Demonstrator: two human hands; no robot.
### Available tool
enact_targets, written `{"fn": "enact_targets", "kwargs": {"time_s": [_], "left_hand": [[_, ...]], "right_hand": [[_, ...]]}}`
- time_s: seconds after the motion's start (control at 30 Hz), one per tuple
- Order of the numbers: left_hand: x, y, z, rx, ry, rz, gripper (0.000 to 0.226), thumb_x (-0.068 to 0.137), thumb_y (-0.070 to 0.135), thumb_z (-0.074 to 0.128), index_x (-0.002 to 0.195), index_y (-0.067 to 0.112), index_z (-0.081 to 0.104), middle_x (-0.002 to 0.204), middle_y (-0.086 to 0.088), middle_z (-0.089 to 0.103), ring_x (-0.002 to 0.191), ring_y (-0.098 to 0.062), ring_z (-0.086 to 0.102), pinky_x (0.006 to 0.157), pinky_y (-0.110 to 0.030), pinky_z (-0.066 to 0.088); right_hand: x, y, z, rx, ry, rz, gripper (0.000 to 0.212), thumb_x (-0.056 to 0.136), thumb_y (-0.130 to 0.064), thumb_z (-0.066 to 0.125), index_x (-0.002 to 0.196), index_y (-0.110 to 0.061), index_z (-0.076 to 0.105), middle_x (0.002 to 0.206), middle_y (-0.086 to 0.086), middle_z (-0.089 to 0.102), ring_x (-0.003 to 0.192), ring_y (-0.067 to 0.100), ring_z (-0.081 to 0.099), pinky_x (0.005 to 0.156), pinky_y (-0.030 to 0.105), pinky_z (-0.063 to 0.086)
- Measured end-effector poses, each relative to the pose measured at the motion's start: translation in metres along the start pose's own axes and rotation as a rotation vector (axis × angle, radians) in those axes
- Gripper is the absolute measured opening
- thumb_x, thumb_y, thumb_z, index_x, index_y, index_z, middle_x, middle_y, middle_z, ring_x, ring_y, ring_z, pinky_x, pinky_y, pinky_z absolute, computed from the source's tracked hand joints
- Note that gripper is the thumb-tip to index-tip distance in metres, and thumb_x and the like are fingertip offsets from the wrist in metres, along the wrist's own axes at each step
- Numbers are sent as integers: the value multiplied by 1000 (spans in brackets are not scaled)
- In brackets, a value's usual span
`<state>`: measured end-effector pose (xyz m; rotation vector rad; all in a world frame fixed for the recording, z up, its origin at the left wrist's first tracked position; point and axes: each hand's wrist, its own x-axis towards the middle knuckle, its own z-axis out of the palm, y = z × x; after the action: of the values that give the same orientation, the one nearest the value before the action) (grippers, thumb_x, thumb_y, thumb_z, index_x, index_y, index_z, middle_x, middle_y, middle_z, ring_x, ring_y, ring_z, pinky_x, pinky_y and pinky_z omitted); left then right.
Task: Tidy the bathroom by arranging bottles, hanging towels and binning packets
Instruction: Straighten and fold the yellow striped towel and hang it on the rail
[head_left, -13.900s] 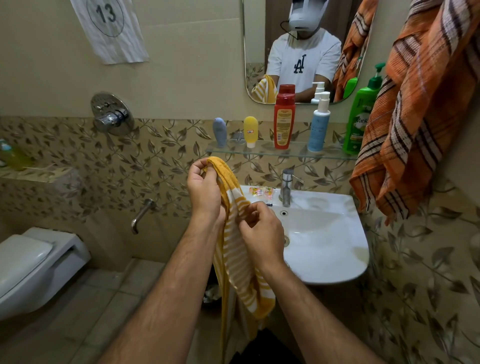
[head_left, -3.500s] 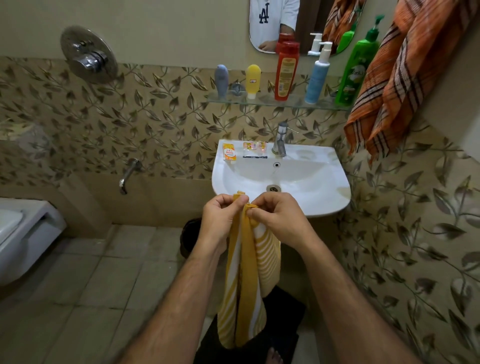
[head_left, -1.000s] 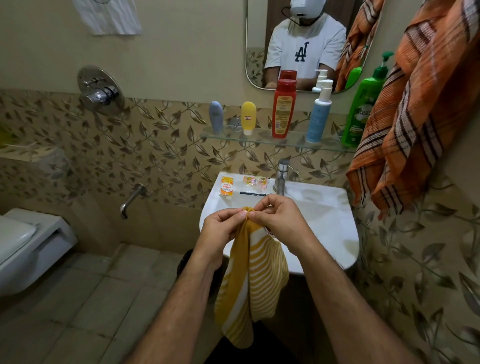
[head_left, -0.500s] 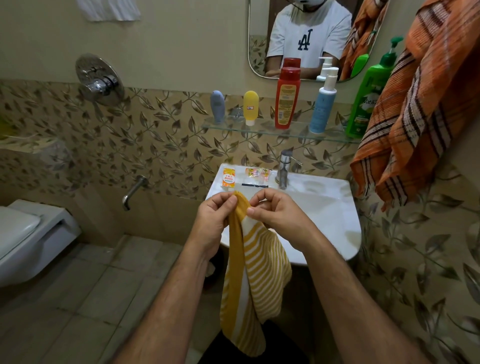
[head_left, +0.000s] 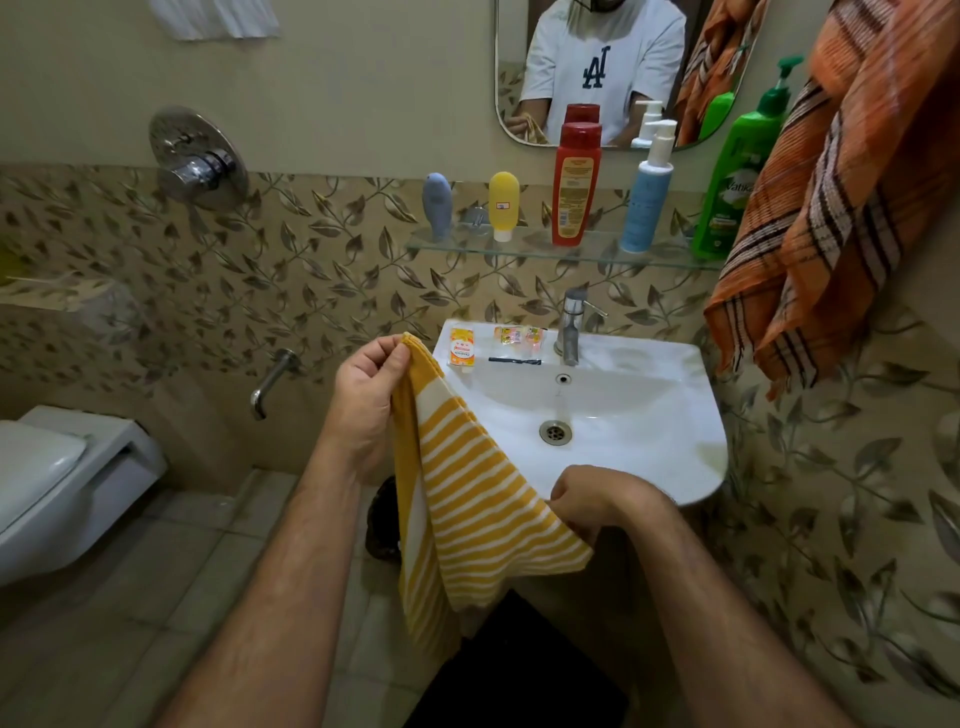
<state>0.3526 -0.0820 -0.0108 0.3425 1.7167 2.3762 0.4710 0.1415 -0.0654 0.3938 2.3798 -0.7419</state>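
A yellow towel with white stripes (head_left: 467, 493) hangs in front of the sink. My left hand (head_left: 366, 400) pinches its top corner. My right hand (head_left: 587, 501) grips its lower right edge, pulling the cloth out sideways. On the glass shelf (head_left: 519, 250) stand a grey-blue tube (head_left: 436, 205), a yellow tube (head_left: 504, 203), a red bottle (head_left: 575, 184), a blue pump bottle (head_left: 647, 192) and a green pump bottle (head_left: 737, 171). Small packets (head_left: 462, 347) (head_left: 519, 335) lie on the rim of the white sink (head_left: 685, 415). An orange checked towel (head_left: 841, 197) hangs at the right.
A tap (head_left: 571, 327) stands at the back of the sink. The mirror (head_left: 597, 67) above shows a person in a white shirt. A toilet (head_left: 57, 478) is at the left. A dark bin (head_left: 382, 519) sits under the sink. A shower valve (head_left: 197, 161) and a spout (head_left: 270, 382) are on the wall.
My right hand has slid from the towel's top down to its lower edge and spread it sideways. My left hand still holds the top corner, slightly further left.
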Motion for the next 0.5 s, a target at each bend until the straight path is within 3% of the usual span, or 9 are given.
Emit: {"fn": "enact_targets", "kwargs": {"time_s": [0.1,0.2,0.3,0.4,0.5], "left_hand": [[0,5,-10,-4,21,18,10,93,22,60,95,16,68,80,-1,71,72,-12,67,69,-24,59],[-2,11,-11,-24,15,20,10,87,27,65,90,19,71,84,-6,71,76,-17,66,72,-29,61],[-4,19,-7,-10,31,51,10,94,19,62,91,17,71,86,-9,69,78,-21,64,74,-34,59],[-4,30,-8,18,87,79,12,99,16,57,93,16,67,85,-8,69,80,-22,63,77,-38,58],[-5,40,-18,39,115,115,12,100,16,56,93,16,66,73,6,71,69,-8,67,67,-25,59]], "right_hand": [[1,-9,15,-21,-67,47,30,85,-41,62,79,-13,71,78,0,78,66,14,75,69,25,55],[8,-26,36,-17,58,90,42,82,-49,59,84,-10,73,74,0,76,63,14,73,80,30,58],[20,-42,55,-154,187,102,17,86,-28,57,91,-15,67,92,1,73,81,20,70,82,35,57],[28,-48,74,-211,161,116,22,90,-17,55,106,-14,69,112,5,70,99,26,64,84,35,52],[28,-48,84,-191,207,164,15,91,-20,56,98,-14,68,110,4,70,100,25,65,77,32,50]]}}
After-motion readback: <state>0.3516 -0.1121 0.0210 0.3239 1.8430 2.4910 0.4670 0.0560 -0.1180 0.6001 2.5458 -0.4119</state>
